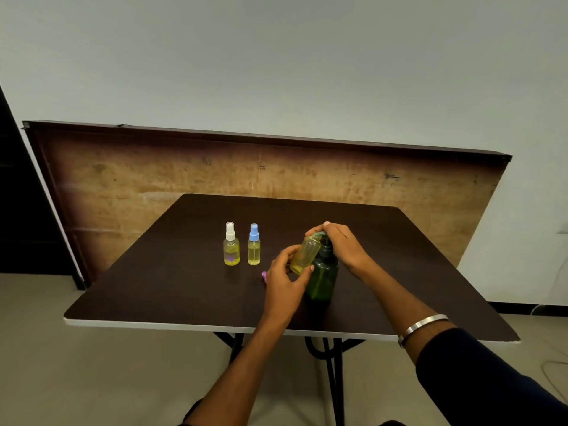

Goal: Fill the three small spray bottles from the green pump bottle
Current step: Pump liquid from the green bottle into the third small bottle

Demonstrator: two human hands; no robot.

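Note:
The green pump bottle (322,279) stands upright on the dark table (184,287). My right hand (341,244) rests on its pump head, fingers draped over the top. My left hand (284,279) grips an uncapped small bottle (304,255) holding yellow liquid, tilted with its mouth up against the pump nozzle. Two capped spray bottles stand to the left: one with a white cap (231,245), one with a blue cap (254,245), both holding yellow liquid. A pink cap (263,275) lies partly hidden behind my left hand.
A brown wooden board (215,170) leans against the wall behind the table. The table's white front edge (153,324) is near me, with black metal legs below. A cable lies on the floor at the right.

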